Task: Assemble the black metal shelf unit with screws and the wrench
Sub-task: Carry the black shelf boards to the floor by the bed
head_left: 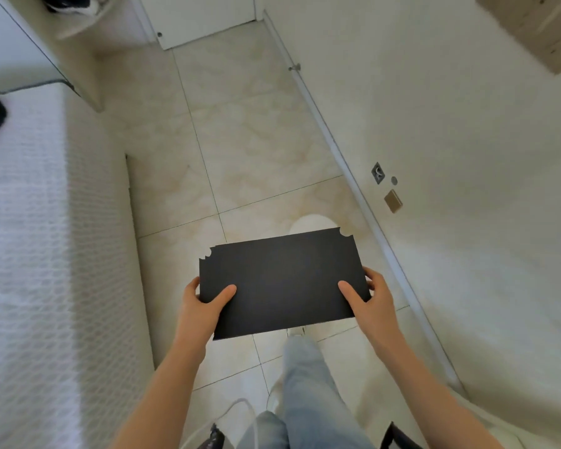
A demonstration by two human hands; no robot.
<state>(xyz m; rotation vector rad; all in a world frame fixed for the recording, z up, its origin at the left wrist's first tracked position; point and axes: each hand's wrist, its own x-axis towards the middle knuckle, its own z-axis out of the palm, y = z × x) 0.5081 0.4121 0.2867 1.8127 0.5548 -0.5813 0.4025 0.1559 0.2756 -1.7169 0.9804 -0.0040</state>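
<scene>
A flat black metal shelf panel (282,280) with notched far corners is held level above the tiled floor, in the lower middle of the head view. My left hand (204,303) grips its near left corner, thumb on top and fingers underneath. My right hand (370,296) grips its near right corner the same way. No screws or wrench are in sight.
A bed with a white textured cover (30,254) fills the left side. A white wall (467,189) with sockets (378,172) runs along the right. My legs in light jeans (308,384) and a white shoe (311,222) are below the panel. A black frame piece (399,435) shows at the bottom edge.
</scene>
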